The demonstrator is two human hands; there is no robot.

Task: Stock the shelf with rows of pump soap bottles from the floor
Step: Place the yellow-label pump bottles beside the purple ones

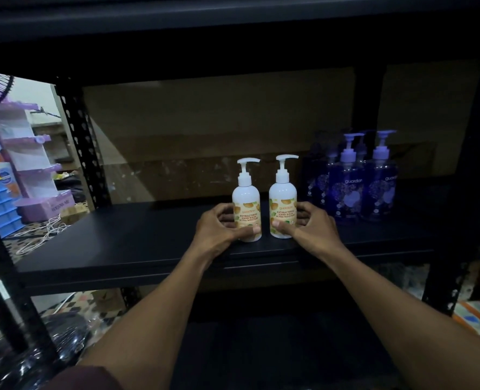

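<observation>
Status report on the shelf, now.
Left grip holds left white bottle, right grip holds right white bottle. Both upright on shelf. Purple bottles stand right, apart.

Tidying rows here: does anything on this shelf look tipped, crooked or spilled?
Nothing stands out. Both white bottles stand upright in the left hand and right hand, the purple bottles upright beside them, and no spill shows on the shelf.

**Brand and product wording on the bottles**

The left white bottle (246,204) and right white bottle (283,204) both read "ANTIBACTERIAL HAND WASH ULTRA MOISTURE". "guardian" is clear on the right one. The front purple bottle (345,192) and rightmost purple bottle (380,190) say "guardian". The lilac box (56,205) lettering is unreadable.
</observation>
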